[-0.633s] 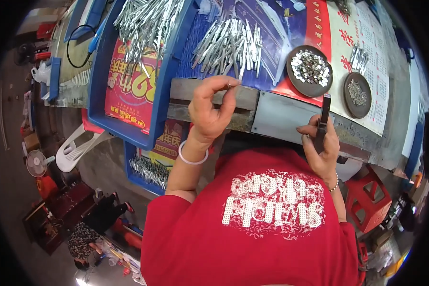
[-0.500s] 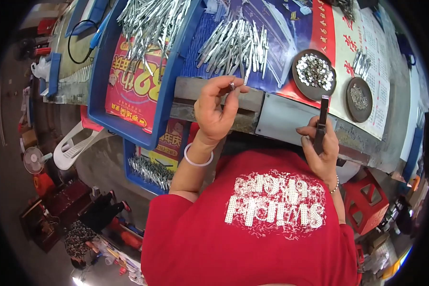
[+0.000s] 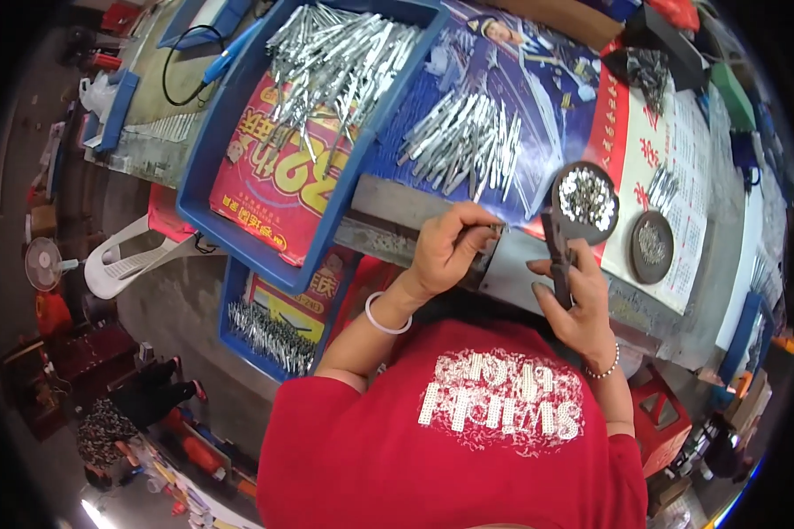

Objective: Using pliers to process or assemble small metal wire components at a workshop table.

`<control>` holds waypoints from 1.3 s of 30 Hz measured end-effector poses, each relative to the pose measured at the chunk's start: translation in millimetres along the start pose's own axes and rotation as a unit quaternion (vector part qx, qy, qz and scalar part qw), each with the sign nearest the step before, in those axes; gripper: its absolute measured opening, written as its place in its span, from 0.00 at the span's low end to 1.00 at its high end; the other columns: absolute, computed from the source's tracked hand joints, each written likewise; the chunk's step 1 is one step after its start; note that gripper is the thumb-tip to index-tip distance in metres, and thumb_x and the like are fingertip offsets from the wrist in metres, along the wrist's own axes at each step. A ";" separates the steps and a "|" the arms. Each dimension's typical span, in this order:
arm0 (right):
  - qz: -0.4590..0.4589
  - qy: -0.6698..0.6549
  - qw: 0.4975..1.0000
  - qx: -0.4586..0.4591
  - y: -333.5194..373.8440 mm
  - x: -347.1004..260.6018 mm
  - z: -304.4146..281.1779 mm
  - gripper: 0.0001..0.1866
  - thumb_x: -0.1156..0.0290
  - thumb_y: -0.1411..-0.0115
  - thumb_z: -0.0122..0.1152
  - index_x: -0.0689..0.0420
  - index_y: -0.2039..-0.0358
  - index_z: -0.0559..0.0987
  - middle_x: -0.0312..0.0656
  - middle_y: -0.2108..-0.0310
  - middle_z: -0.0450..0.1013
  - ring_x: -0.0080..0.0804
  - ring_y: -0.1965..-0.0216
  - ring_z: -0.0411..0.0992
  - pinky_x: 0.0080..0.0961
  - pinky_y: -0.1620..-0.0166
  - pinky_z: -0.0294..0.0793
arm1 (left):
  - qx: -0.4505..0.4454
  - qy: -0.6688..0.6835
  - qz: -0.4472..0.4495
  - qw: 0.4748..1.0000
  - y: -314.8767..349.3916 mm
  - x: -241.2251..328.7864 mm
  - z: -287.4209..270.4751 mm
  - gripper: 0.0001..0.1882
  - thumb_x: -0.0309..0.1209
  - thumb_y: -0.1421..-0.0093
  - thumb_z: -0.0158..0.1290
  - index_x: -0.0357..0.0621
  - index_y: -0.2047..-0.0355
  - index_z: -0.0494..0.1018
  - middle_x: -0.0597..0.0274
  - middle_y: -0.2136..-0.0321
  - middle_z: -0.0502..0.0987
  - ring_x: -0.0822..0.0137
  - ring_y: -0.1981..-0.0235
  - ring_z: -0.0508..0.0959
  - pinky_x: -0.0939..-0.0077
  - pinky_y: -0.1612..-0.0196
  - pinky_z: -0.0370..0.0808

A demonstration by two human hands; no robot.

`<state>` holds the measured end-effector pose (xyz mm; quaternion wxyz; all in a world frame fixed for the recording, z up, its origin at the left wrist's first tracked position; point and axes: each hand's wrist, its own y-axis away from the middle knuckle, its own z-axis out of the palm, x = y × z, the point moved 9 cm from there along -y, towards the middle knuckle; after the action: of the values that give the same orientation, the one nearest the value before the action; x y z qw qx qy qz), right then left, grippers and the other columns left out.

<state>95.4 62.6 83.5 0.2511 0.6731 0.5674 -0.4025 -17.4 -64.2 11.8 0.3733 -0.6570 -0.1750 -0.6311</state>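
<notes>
My left hand (image 3: pixel 453 251) is closed in a pinch beside the table's front edge; a small dark piece barely shows at its fingertips, too small to name. My right hand (image 3: pixel 582 300) grips a long, narrow, dark hand tool (image 3: pixel 558 256), whose kind I cannot make out. Its upper end overlaps the left rim of a round brown dish (image 3: pixel 612 220) with small shiny discs (image 3: pixel 585 196). A loose pile of thin silvery metal strips (image 3: pixel 468 145) lies on the blue printed sheet beyond my left hand.
A blue tray (image 3: pixel 194 185) at left holds many silvery strips (image 3: pixel 344 70). Below it, another blue tray (image 3: pixel 231 295) contains small metal pieces. At right stands a second brown dish (image 3: pixel 651 247) of tiny parts. A red stool (image 3: pixel 666 432) is near my right arm.
My right hand has moved left with the dark tool, bringing it closer to my left hand. The left hand has shifted right along the table edge, fingers pinched. The whole view has shifted slightly.
</notes>
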 end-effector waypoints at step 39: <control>0.010 0.237 0.961 -0.144 39.3 0.0 -20.1 0.19 0.62 0.61 0.74 0.59 0.71 0.80 0.51 0.60 0.65 0.48 0.63 0.69 0.38 0.64 0.71 | -0.015 0.306 -0.306 0.901 22.1 -7.0 56.7 0.06 0.30 0.31 0.44 0.41 0.63 0.66 0.64 0.74 0.69 0.77 0.82 0.65 0.84 0.79 0.61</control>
<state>138.6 69.5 89.9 0.2074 0.7117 0.6558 -0.1433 36.8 -36.8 3.5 0.1869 -0.3510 -0.2353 -0.8868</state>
